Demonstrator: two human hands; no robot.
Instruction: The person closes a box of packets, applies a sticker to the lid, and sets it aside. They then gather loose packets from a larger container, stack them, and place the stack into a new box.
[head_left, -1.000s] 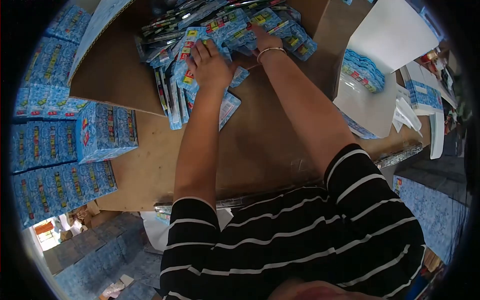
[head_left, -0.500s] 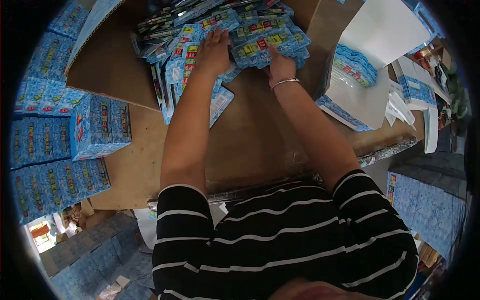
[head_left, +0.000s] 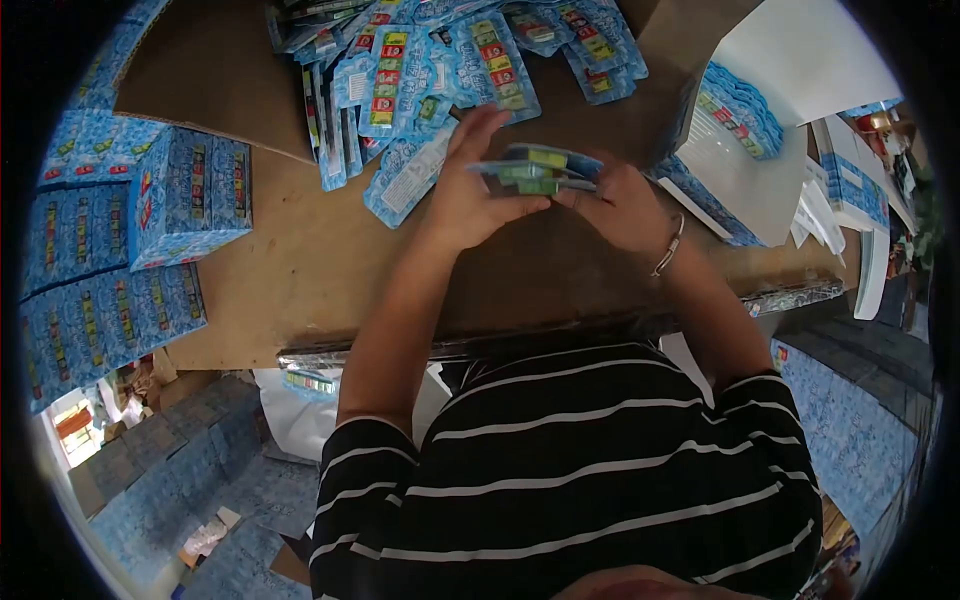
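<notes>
Between my two hands is a small stack of flat blue packets (head_left: 538, 172) with yellow and green patches, blurred and seen nearly edge-on. My left hand (head_left: 468, 195) grips its left end, thumb along the near side. At the other end my right hand (head_left: 625, 208), with a bracelet on the wrist, pinches the stack between thumb and fingers. Beyond them, a heap of similar loose packets (head_left: 400, 85) spills from a large brown carton (head_left: 215, 85) onto the table. One packet (head_left: 405, 180) lies face down just left of my left hand.
To the right stands an open white box (head_left: 755, 205) with a row of blue packets (head_left: 740, 110) inside. Closed blue printed boxes (head_left: 190, 200) are stacked on the left. The wooden table (head_left: 290, 270) has a taped front edge. White paper pieces (head_left: 820, 215) lie at the right.
Both hands have drawn back from the heap toward my body, bringing a small stack of packets with them. The view has shifted slightly.
</notes>
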